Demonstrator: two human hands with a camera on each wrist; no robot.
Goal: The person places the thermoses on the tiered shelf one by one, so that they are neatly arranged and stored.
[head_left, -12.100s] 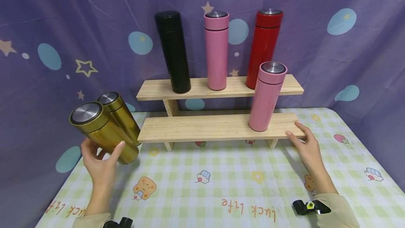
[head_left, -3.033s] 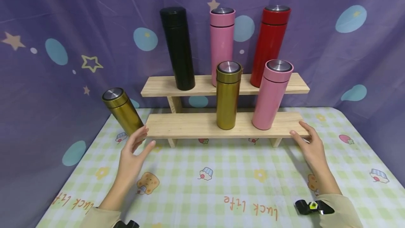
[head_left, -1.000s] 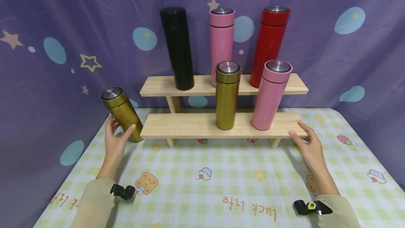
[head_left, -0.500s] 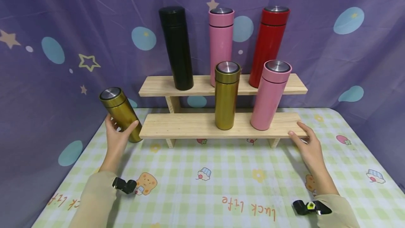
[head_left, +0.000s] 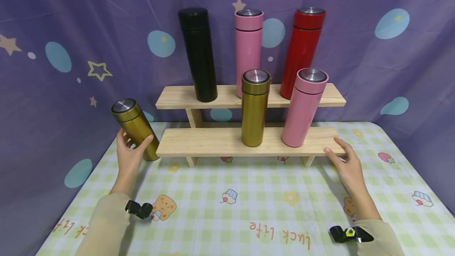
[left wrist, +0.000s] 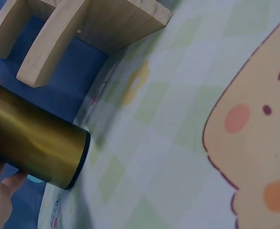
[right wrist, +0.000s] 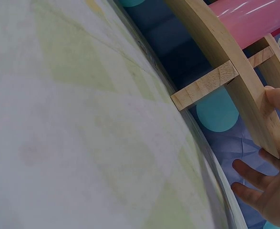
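Observation:
At the left of the checked cloth stands a gold thermos bottle (head_left: 136,127) with a steel lid. My left hand (head_left: 128,157) grips it low, thumb in front and fingers behind; the left wrist view shows its dark-rimmed base (left wrist: 77,160) by the cloth. A two-tier wooden shelf (head_left: 199,143) fills the middle. On its lower board are a second gold thermos (head_left: 254,110) and a pink thermos (head_left: 303,110). My right hand (head_left: 346,163) holds the lower board's right end, thumb (right wrist: 275,98) on the front edge and other fingers around the end.
The upper board (head_left: 222,95) carries a black thermos (head_left: 199,56), another pink thermos (head_left: 248,50) and a red thermos (head_left: 303,50). A purple curtain (head_left: 106,19) hangs close behind the shelf. The printed tablecloth (head_left: 263,196) extends in front of the shelf.
A gold thermos that my left hand held at the left now stands on the lower board. Since then that hand has moved left from the shelf's end onto the other gold thermos.

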